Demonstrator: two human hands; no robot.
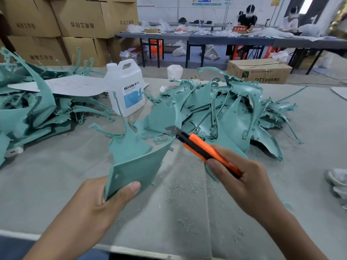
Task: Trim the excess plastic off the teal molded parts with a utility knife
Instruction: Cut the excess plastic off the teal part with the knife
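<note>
- Two hands are at work. The left hand (105, 199) has its fingers (129, 186) clamped on the lower corner of one teal part (135, 160), thumb on the near face, holding it up over the worktop (56, 184).
- One utility knife (206, 149), orange and black, is gripped in the right hand (242, 177), fingers wrapped round the handle. Its blade is out and sits just at the part's upper right tip; I cannot tell whether it touches.
- Judged by look, the part is a thin, light, fairly stiff shell with thin spurs that would flex or snap. It is best held by the broad flat panel, well away from the edge being cut.
- Two heaps of teal parts lie on the worktop, one heap (225, 109) behind the knife and the other heap (28, 109) far left. Each holds too many tangled pieces to count.
- Many teal shavings (180, 186) are scattered under the hands.
- One white jug (127, 89) stands between the heaps.
</note>
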